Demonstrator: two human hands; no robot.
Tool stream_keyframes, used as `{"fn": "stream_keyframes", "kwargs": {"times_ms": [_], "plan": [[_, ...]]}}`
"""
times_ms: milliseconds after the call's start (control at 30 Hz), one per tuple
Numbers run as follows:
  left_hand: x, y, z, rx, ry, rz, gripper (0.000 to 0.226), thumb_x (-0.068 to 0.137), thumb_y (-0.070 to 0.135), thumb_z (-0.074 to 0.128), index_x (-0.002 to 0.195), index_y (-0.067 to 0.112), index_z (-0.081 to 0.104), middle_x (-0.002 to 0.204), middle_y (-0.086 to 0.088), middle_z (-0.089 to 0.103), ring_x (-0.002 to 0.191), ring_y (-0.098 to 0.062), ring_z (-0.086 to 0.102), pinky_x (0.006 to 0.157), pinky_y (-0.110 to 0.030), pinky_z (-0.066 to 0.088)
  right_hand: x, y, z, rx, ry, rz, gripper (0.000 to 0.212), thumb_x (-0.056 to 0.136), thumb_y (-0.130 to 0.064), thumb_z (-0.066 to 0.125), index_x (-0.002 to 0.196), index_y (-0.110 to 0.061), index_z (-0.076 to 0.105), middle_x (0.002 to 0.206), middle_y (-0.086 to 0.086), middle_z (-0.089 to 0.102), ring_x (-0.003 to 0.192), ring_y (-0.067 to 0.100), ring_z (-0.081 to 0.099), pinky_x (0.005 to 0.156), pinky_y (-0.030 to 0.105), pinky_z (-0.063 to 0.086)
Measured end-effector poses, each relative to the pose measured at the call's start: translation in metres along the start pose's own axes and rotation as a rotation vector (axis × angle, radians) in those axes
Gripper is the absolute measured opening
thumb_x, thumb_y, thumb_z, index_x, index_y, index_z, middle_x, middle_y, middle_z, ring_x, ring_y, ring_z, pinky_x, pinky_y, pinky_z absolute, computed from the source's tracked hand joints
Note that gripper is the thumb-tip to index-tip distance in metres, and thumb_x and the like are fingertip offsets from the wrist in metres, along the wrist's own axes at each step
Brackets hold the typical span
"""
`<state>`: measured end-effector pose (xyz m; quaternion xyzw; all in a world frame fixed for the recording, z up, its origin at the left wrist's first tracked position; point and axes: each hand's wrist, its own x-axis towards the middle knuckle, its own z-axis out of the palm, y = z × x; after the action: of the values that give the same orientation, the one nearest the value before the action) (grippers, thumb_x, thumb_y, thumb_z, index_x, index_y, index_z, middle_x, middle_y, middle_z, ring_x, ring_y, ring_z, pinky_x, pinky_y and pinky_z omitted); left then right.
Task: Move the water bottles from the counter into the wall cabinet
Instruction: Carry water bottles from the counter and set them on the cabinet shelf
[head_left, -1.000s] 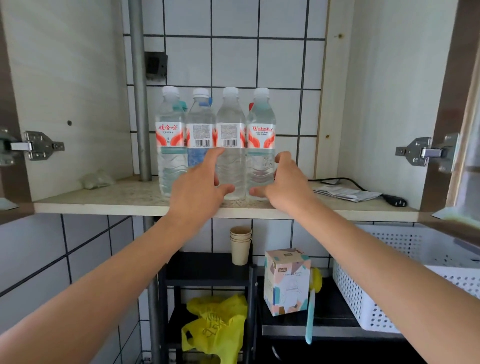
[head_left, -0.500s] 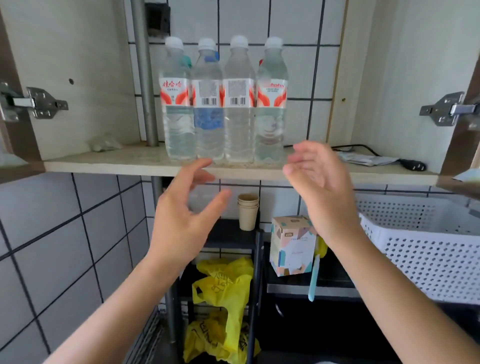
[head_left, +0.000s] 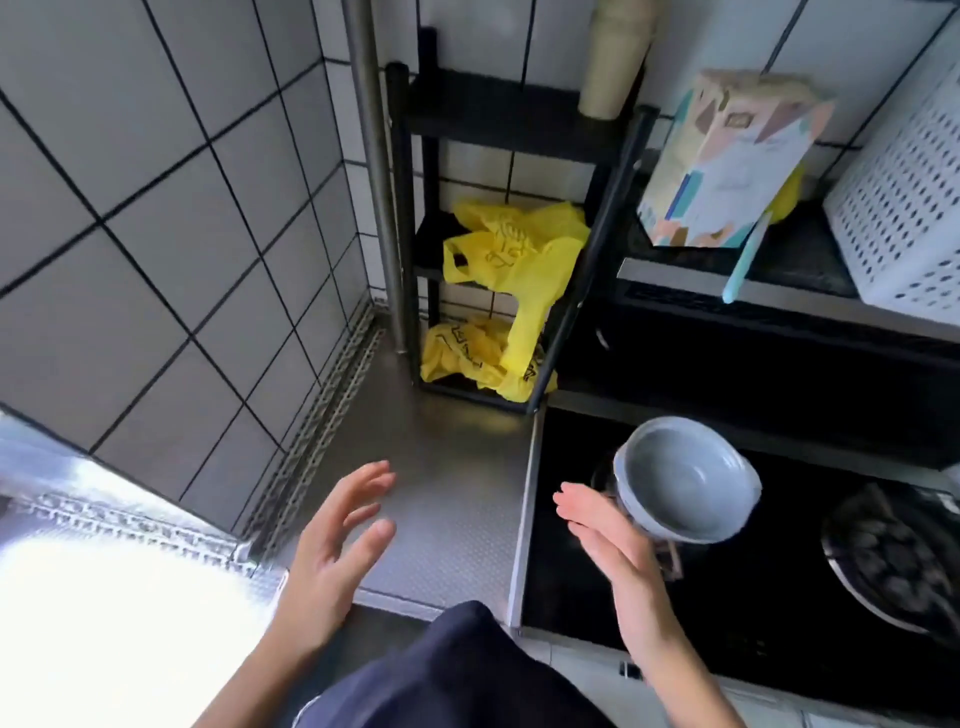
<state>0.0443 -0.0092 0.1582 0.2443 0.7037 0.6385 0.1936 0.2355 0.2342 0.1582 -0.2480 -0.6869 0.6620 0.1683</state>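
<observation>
No water bottle and no wall cabinet are in view now; the camera looks down at the counter. My left hand (head_left: 332, 540) hovers over the steel counter (head_left: 447, 488), fingers spread, holding nothing. My right hand (head_left: 613, 551) is held edge-on over the seam between counter and black cooktop (head_left: 727, 613), fingers straight and empty. It is just left of a grey bowl (head_left: 680, 478), and whether it touches the bowl I cannot tell.
A black rack (head_left: 498, 124) in the corner holds yellow plastic bags (head_left: 514, 260) and stacked paper cups (head_left: 613, 57). A patterned carton (head_left: 727, 161) and a white perforated basket (head_left: 904, 208) stand on a shelf at right. A dark pan (head_left: 893, 551) sits on the cooktop.
The view has swung down from the cabinet shelf with its bottles to the counter. Both hands let go of the bottles and dropped low, empty.
</observation>
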Motion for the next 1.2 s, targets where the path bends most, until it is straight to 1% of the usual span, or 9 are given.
{"fn": "stream_keyframes", "kwargs": {"times_ms": [100, 267, 333, 467, 700, 800, 900, 1033, 1200], "plan": [[-0.030, -0.047, -0.012, -0.016, 0.059, -0.132, 0.059, 0.083, 0.054, 0.073, 0.137, 0.032, 0.065, 0.130, 0.003, 0.074, 0.124, -0.021, 0.069, 0.104, -0.024, 0.055, -0.016, 0.052, 0.002, 0.014, -0.014, 0.150, 0.045, 0.090, -0.026, 0.059, 0.135, -0.025, 0.066, 0.136, -0.007, 0.075, 0.135, 0.012, 0.064, 0.107, 0.021, 0.051], [-0.051, -0.069, -0.026, -0.006, 0.082, -0.248, 0.047, 0.084, 0.054, 0.069, 0.131, 0.054, 0.066, 0.134, 0.013, 0.073, 0.124, -0.011, 0.069, 0.101, -0.016, 0.053, -0.019, 0.076, 0.017, 0.005, -0.027, 0.275, 0.049, 0.090, -0.027, 0.059, 0.138, -0.027, 0.064, 0.138, -0.012, 0.073, 0.136, 0.008, 0.063, 0.111, 0.022, 0.049], [-0.050, -0.070, -0.029, -0.023, 0.089, -0.267, 0.052, 0.084, 0.053, 0.068, 0.136, 0.045, 0.066, 0.135, 0.012, 0.073, 0.124, -0.010, 0.069, 0.101, -0.016, 0.053, -0.012, 0.072, 0.029, 0.018, -0.026, 0.301, 0.049, 0.092, -0.030, 0.058, 0.140, -0.025, 0.063, 0.141, -0.011, 0.071, 0.137, 0.008, 0.062, 0.108, 0.019, 0.050], [-0.046, -0.076, -0.033, -0.068, 0.101, -0.276, 0.062, 0.085, 0.052, 0.068, 0.141, 0.026, 0.062, 0.137, 0.009, 0.071, 0.128, -0.013, 0.067, 0.102, -0.016, 0.052, 0.003, 0.065, 0.055, 0.039, -0.030, 0.292, 0.051, 0.093, -0.032, 0.061, 0.143, -0.019, 0.063, 0.143, -0.007, 0.071, 0.136, 0.009, 0.063, 0.114, 0.028, 0.045], [-0.073, -0.077, -0.032, -0.118, 0.229, -0.309, 0.054, 0.084, 0.053, 0.069, 0.135, 0.036, 0.066, 0.138, 0.008, 0.071, 0.131, -0.012, 0.065, 0.106, -0.024, 0.047, -0.004, 0.078, 0.045, 0.021, -0.054, 0.308, 0.062, 0.085, -0.049, 0.066, 0.141, -0.022, 0.066, 0.144, -0.004, 0.071, 0.138, 0.012, 0.062, 0.119, 0.042, 0.041], [-0.086, -0.070, -0.026, -0.093, 0.319, -0.322, 0.063, 0.083, 0.052, 0.068, 0.138, 0.023, 0.063, 0.131, 0.001, 0.074, 0.129, -0.013, 0.066, 0.102, -0.016, 0.050, 0.010, 0.080, 0.040, 0.014, -0.158, 0.310, 0.052, 0.090, -0.037, 0.070, 0.139, -0.021, 0.067, 0.143, -0.004, 0.071, 0.137, 0.013, 0.063, 0.121, 0.044, 0.041], [-0.108, -0.056, -0.017, -0.072, 0.458, -0.332, 0.066, 0.082, 0.053, 0.067, 0.139, 0.020, 0.063, 0.134, -0.004, 0.073, 0.128, -0.017, 0.067, 0.107, -0.028, 0.050, 0.027, 0.077, 0.050, -0.003, -0.291, 0.289, 0.045, 0.094, -0.024, 0.071, 0.138, -0.018, 0.067, 0.141, -0.004, 0.072, 0.135, 0.014, 0.064, 0.120, 0.040, 0.042], [-0.151, -0.046, 0.001, -0.024, 0.638, -0.386, 0.062, 0.080, 0.056, 0.067, 0.135, 0.029, 0.064, 0.129, 0.006, 0.075, 0.126, -0.014, 0.068, 0.106, -0.030, 0.049, 0.037, 0.082, 0.072, 0.009, -0.488, 0.298, 0.051, 0.091, -0.026, 0.059, 0.140, -0.013, 0.065, 0.141, -0.002, 0.072, 0.135, 0.012, 0.064, 0.114, 0.029, 0.047], [-0.220, -0.042, 0.027, -0.035, 0.905, -0.437, 0.069, 0.076, 0.049, 0.070, 0.138, 0.018, 0.062, 0.130, -0.010, 0.073, 0.123, -0.019, 0.070, 0.107, -0.036, 0.051, 0.020, 0.099, 0.094, 0.009, -0.749, 0.338, 0.050, 0.091, -0.025, 0.058, 0.139, -0.014, 0.066, 0.139, 0.001, 0.073, 0.135, 0.013, 0.064, 0.113, 0.025, 0.048]]}}
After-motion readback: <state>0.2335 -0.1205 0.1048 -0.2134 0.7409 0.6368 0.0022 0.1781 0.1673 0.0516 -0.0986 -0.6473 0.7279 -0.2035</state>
